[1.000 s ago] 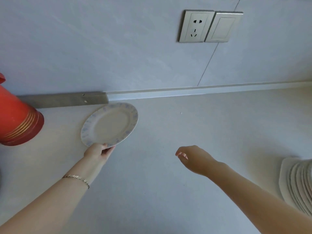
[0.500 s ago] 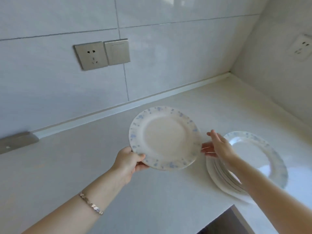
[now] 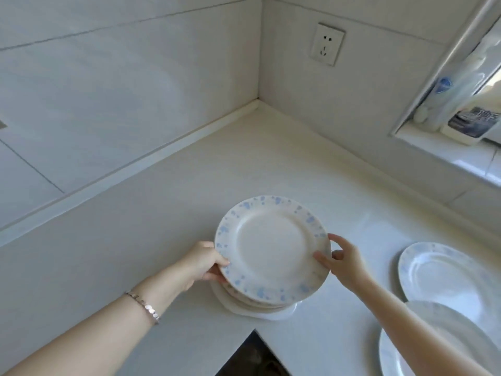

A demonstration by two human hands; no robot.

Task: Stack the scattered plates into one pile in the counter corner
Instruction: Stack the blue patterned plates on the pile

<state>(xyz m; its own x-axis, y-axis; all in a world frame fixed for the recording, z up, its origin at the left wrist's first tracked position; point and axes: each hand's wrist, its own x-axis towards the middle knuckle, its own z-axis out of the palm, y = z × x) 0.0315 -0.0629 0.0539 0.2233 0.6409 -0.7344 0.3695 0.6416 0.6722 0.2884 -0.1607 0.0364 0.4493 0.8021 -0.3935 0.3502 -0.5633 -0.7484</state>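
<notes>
A white plate with a blue-speckled rim is held just over a pile of plates on the white counter. My left hand grips its left edge, thumb on the rim. My right hand pinches its right edge with thumb and fingers. The plate tilts slightly and covers most of the pile beneath. Two more white plates lie to the right: one flat on the counter, another nearer me, partly hidden by my right forearm.
The counter corner lies beyond the pile, with tiled walls on both sides and a wall socket. A window ledge at right holds bottles. The counter's inner front edge drops off just below the pile.
The speckled plate has travelled right, from beside the red pot to above the pile. My right hand has come onto its right edge. The view has swung right toward the corner.
</notes>
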